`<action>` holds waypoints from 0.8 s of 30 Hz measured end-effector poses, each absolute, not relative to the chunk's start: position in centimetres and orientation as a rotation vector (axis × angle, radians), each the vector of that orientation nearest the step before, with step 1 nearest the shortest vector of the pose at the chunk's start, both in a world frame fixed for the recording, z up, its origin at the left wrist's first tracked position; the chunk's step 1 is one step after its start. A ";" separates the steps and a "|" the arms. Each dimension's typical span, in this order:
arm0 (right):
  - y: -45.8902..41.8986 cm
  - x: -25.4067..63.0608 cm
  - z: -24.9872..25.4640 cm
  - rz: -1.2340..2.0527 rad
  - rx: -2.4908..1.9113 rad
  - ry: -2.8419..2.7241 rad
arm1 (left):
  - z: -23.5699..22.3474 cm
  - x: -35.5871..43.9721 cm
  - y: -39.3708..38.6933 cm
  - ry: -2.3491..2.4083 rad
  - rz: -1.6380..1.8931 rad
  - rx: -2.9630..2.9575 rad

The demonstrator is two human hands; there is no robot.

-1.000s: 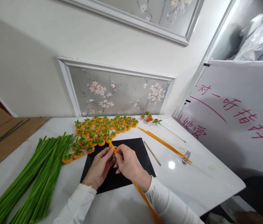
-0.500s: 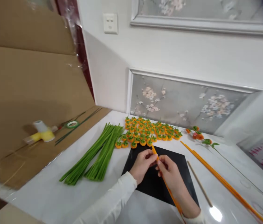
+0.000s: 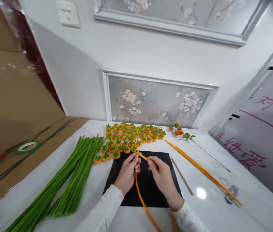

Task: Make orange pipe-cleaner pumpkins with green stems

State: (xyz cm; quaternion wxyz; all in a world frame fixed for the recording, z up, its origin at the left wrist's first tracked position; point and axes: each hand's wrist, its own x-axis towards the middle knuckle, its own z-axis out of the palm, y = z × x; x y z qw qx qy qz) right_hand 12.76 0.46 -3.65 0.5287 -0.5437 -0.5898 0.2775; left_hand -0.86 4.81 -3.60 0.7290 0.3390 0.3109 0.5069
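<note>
An orange pipe cleaner (image 3: 139, 192) runs between my two hands above a black mat (image 3: 129, 199). My left hand (image 3: 128, 172) pinches it near its upper part, and a long length curves down from there toward the table's front edge. Thumb and fingers of my right hand (image 3: 162, 177) are closed on its short bent end, just right of the left fingertips. Beyond the mat sit many small orange pumpkin-like pieces (image 3: 126, 149) with green tops.
Green pipe cleaners (image 3: 61, 180) lie in bundles on the left. To the right are a thin stick (image 3: 182, 176), loose orange pipe cleaners (image 3: 199, 169) and a flower stem (image 3: 211, 155). Green tape (image 3: 28, 147) lies on cardboard. A wall stands behind; a board with red writing (image 3: 255, 129) is right.
The view has swung to the right. My hands have drawn apart slightly; the pipe cleaner's end now bends across to my right hand, and its long part hangs from my left.
</note>
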 end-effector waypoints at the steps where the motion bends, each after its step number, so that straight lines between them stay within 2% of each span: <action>1: 0.6 12.7 -3.7 0.678 -1.299 -1.377 | -3.6 -0.7 4.9 0.684 1.110 0.752; 16: 1.4 10.4 -5.8 1.024 -1.168 -1.073 | -3.9 -0.1 4.3 0.774 1.006 0.985; 24: 1.3 11.0 -5.2 0.996 -1.199 -1.096 | -3.8 0.1 4.1 0.867 1.025 1.133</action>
